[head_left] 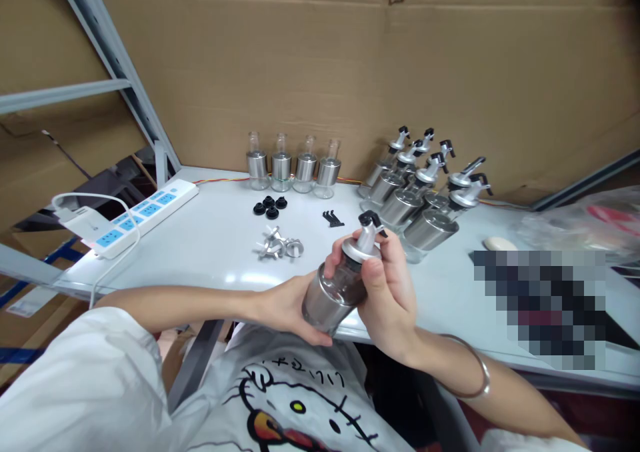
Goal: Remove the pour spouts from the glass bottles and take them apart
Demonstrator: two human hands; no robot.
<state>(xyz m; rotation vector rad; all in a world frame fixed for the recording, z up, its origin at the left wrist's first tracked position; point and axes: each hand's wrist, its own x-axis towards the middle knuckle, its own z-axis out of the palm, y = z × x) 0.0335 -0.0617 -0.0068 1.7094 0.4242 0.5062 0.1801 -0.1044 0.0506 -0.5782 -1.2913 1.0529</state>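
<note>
Tilted in front of my chest is a glass oil bottle with a steel sleeve, a silver pourer collar and a black flip spout. My left hand is wrapped round its sleeved base. Fingers and thumb of my right hand close about its neck, just under the pourer. Past the bottle lie small silver pourer parts, several black stoppers and a few thin black spout levers. Several open-necked bottles stand in a row by the cardboard.
Finished-looking bottles with pourers are grouped at the back right. A power strip with a plugged-in white charger and cable sits at the left. A plastic bag, a white oval object and a blurred-out dark item lie at the right. Cardboard walls the back.
</note>
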